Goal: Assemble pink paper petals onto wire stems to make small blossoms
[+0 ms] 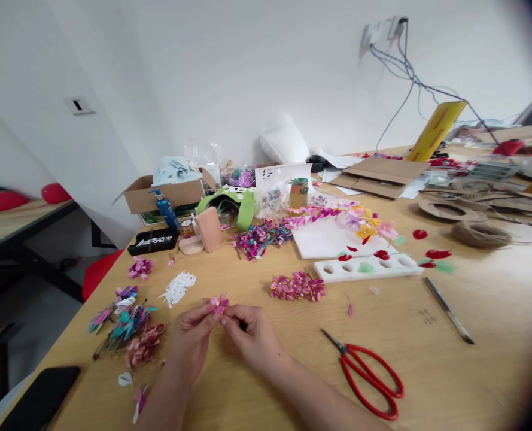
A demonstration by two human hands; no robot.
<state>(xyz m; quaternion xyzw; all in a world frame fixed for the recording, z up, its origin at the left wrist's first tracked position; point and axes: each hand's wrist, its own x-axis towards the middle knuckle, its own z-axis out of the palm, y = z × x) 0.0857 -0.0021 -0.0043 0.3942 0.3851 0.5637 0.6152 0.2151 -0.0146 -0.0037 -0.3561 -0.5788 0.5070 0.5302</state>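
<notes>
Between my two hands is a small pink artificial flower (219, 302) with a pale centre. My left hand (192, 335) pinches it from the left, its thumb and forefinger at the petals. From the right, my right hand (253, 335) closes thumb and forefinger just below the flower; its stem is hidden behind the fingers. A cluster of similar pink flowers (298, 286) lies beyond my right hand. White petal-shaped pieces (178, 288) are heaped past my left hand. Red-handled scissors (368, 374) rest to the right, blades slightly apart or together, too blurred to tell.
Bundles of coloured petals (128, 323) and a black phone (41, 398) lie at the left. A white block with holes (368, 267) stands ahead, with a brush-like tool (449, 310) to its right. Farther back are a cardboard box (142, 194) and a blue pump bottle (166, 211).
</notes>
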